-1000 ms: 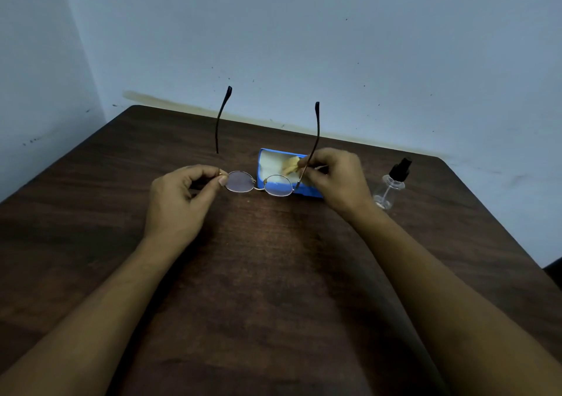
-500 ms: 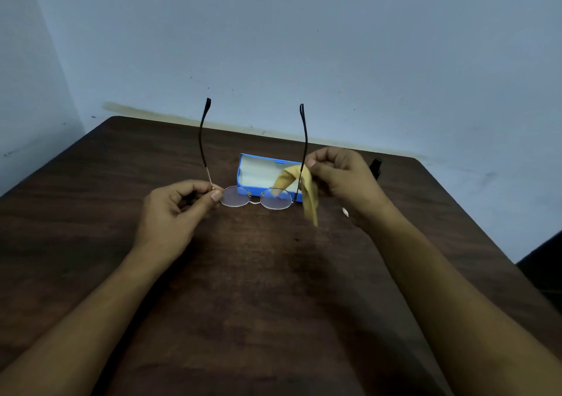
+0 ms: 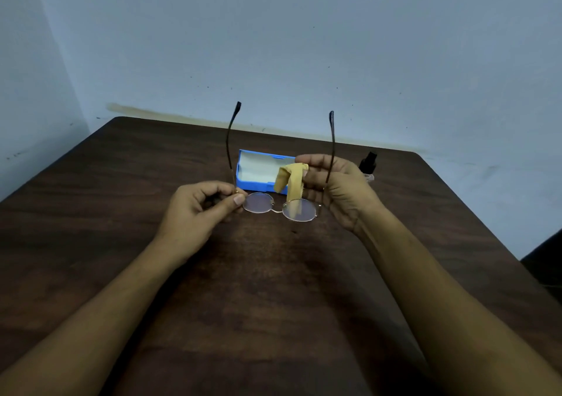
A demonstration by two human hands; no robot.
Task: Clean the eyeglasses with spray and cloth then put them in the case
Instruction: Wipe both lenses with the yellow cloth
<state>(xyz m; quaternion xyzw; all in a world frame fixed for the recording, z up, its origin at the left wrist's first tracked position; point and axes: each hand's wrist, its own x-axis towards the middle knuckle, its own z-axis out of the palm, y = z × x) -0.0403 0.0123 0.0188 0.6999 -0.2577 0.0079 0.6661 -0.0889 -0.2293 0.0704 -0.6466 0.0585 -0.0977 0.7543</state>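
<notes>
Nearest you, both forearms reach forward over the dark wooden table point(image 3: 91, 213) and meet at the eyeglasses point(image 3: 278, 208), held just above the tabletop with the lenses facing down and toward you and the two temples standing up and away. Your left hand point(image 3: 197, 213) is pinched shut on the frame at its left hinge, thumb and forefinger closed at the base of the left temple, and this looks like the only hand truly carrying the glasses. Your right hand point(image 3: 340, 189) is closed on the yellow cloth point(image 3: 290, 183), which hangs from your fingertips and drapes down behind the right lens; the right temple crosses in front of that hand, but you cannot tell from here whether the fingers also hold it. The relation that matters for the wipe: the frame's long axis runs left to right between your hands, and the cloth is just above and beside the right lens, so your right hand is the nearer one to that lens and need only come down and close the cloth on the glass while the left steadies. Just beyond the glasses lies the open blue case point(image 3: 254, 180), long side parallel to the frame. Farther right, partly hidden behind your right hand, stands the spray bottle point(image 3: 369, 163), near the table's far edge by the wall point(image 3: 304, 46).
</notes>
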